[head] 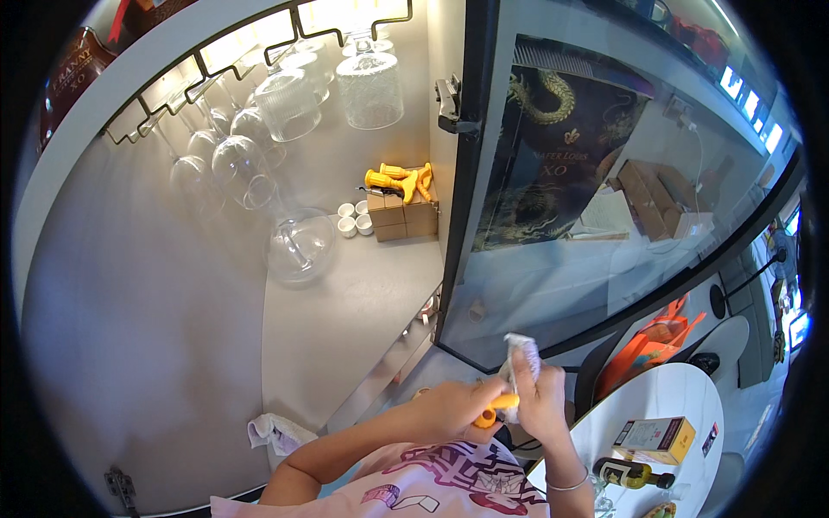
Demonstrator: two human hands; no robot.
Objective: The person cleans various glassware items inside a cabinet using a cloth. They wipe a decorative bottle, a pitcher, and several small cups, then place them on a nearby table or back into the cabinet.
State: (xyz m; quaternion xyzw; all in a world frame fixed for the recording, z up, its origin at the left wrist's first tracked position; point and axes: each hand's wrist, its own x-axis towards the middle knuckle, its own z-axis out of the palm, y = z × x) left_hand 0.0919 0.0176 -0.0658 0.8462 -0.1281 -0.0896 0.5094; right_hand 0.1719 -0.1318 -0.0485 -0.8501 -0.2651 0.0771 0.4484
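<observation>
My left hand (463, 411) grips a yellow plastic piece (495, 411), like those lying on the stack of small cardboard boxes (405, 220) in the cabinet. In my right hand (541, 395) is a folded white cloth (523, 346), held against the yellow piece. Two yellow corkscrew-like tools (392, 184) rest on top of the boxes. Beside these stand several small white cups (347, 226) and a clear glass decanter (299, 249). Another white cloth (282, 434) hangs over the shelf's near left edge.
Stemmed glasses (239, 162) and tumblers (370, 90) hang from a black rack above the shelf (324, 337). A glass door (550, 285) with a dark frame stands open at right. A round table (699, 395) holds a bottle (631, 474) and a box (655, 440).
</observation>
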